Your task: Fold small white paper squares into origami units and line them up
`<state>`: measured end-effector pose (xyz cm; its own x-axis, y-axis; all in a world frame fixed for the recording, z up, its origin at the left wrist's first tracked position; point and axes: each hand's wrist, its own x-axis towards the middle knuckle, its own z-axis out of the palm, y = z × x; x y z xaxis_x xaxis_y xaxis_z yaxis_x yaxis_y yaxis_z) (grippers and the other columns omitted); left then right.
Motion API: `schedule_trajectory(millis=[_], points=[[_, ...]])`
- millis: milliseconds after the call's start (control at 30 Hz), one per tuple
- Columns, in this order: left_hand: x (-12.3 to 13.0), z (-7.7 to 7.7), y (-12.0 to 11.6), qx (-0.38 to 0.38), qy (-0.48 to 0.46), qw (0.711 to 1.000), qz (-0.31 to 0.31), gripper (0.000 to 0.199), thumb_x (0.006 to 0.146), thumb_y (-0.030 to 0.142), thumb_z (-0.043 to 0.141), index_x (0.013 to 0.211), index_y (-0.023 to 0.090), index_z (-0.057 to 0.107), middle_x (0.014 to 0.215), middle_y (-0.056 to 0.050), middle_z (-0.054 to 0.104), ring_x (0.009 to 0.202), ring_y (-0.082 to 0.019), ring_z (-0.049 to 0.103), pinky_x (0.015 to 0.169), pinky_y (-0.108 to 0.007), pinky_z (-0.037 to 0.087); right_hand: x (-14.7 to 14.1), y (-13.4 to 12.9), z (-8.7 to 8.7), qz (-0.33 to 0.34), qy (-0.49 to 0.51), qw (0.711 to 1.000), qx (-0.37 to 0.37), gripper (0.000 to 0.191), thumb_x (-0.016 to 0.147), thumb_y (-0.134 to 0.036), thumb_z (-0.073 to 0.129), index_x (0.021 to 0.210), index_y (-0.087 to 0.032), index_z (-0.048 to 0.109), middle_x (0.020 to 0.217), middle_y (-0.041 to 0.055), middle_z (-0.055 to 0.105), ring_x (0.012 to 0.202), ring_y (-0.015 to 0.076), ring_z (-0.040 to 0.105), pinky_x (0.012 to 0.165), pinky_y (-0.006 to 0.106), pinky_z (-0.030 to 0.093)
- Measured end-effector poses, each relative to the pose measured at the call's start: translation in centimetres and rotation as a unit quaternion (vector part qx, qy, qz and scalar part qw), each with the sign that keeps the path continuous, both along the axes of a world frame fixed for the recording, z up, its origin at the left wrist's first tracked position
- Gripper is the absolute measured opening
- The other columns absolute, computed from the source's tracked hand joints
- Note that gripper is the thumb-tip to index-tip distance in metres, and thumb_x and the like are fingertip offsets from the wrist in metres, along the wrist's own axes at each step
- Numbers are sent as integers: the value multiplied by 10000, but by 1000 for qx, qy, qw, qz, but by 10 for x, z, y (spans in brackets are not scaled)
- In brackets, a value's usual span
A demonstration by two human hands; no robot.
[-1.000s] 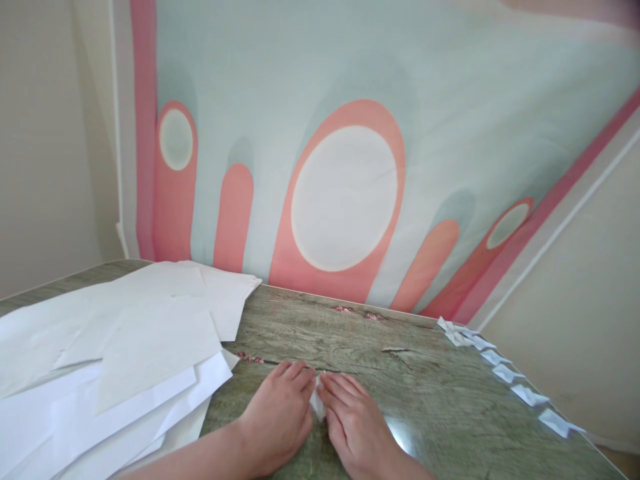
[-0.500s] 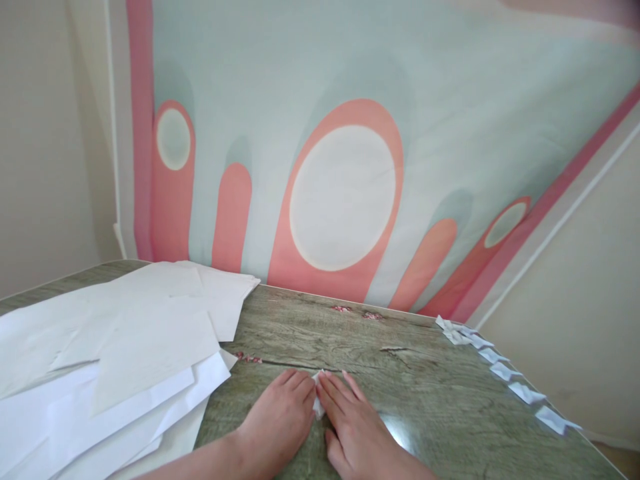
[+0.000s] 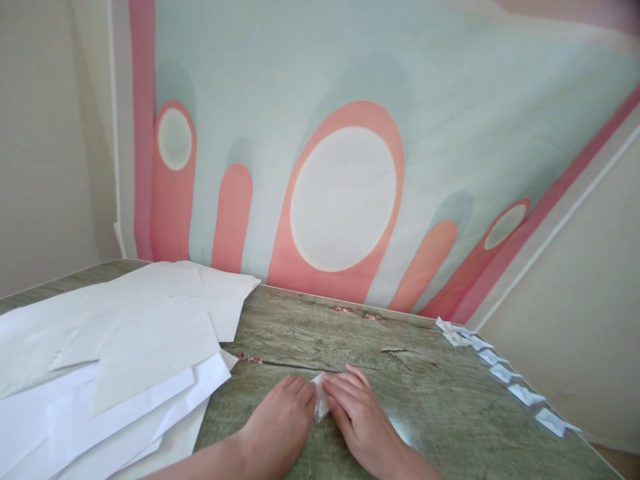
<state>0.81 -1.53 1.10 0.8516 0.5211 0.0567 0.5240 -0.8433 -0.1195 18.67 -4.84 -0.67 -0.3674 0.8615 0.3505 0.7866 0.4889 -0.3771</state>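
A small piece of folded white paper [image 3: 321, 399] sits on the wood-grain table between my two hands. My left hand [image 3: 281, 421] is closed at its left edge, with the fingers curled together and partly hiding the paper. On the other side my right hand [image 3: 359, 415] grips the paper's right edge, thumb and fingers drawn together near its upper corner. The parts of the paper under the fingers are hidden.
Loose white sheets [image 3: 155, 347] overlap in a spread pile on the table's left side. Along the right edge runs a row of several small folded papers [image 3: 527, 395]. A patterned panel [image 3: 345, 200] stands behind the table [image 3: 440, 407].
My right hand has turned from lying flat over the paper to a closer grip on its right edge, and more of the paper shows. My left hand has barely moved.
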Motion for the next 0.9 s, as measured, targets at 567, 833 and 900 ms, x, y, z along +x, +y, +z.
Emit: schedule_trajectory(millis=[567, 833, 900], points=[[-5, 0, 5, -80, -35, 996, -2, 474, 754, 181, 524, 1225, 139, 492, 1085, -118, 582, 994, -275, 521, 908, -429, 405, 17, 5, 5, 18, -84, 991, -101, 388, 953, -208, 343, 1313, -300, 456, 1356, 0, 481, 1261, 212, 378, 1056, 476, 238], [-4, 4, 5, -76, -16, 997, 6, 452, 753, 167, 531, 1205, 146, 521, 1053, -115, 588, 971, -281, 524, 885, -428, 424, 33, 5, 29, 88, -92, 973, -193, 487, 922, -216, 373, 1398, -296, 307, 1452, -18, 327, 1350, 194, 238, 1107, 438, 169], [-3, 4, 4, -77, -14, 997, 12, 438, 770, 162, 514, 1207, 145, 524, 1054, -117, 588, 974, -281, 525, 884, -429, 426, 35, 3, 33, 88, -105, 969, -206, 519, 904, -224, 402, 1404, -305, 287, 1458, -22, 311, 1353, 206, 230, 1108, 448, 160]])
